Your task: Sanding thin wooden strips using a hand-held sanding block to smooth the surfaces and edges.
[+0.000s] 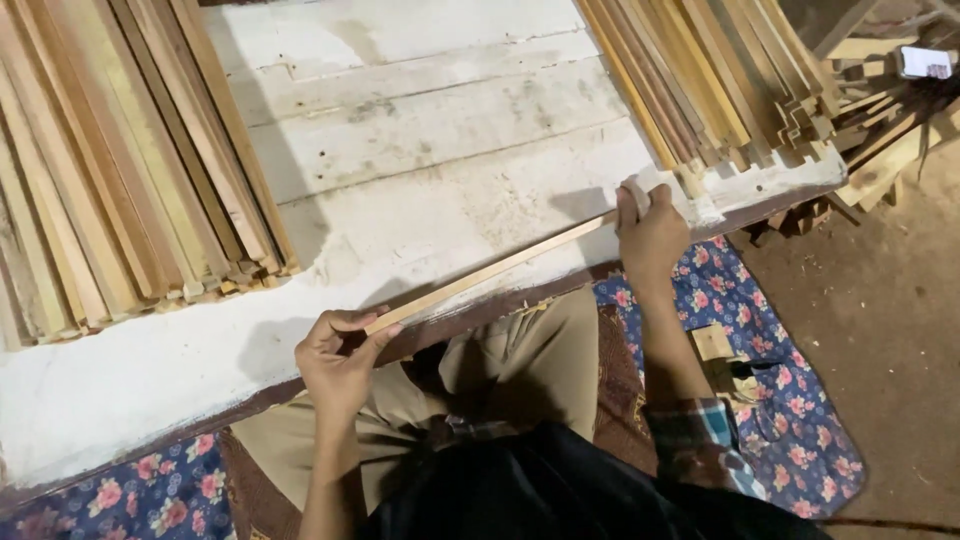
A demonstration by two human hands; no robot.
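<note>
a big pile of long light brown wooden sticks (pixel 110 170) lies on the left side of the white, dusty wooden surface (pixel 420 130). the left hand (pixel 338 360) sits at the near edge of the surface, and its grip is closed, pinching the near end of a long thin pale wooden strip (pixel 490 272). the strip lies slanted across the surface, going up to the right. the right hand (pixel 650 235) has its grip closed around the far end. another pile of wooden sticks (pixel 710 80) lies just past it. a blue flowered cloth (pixel 790 400) lies on the ground below.
</note>
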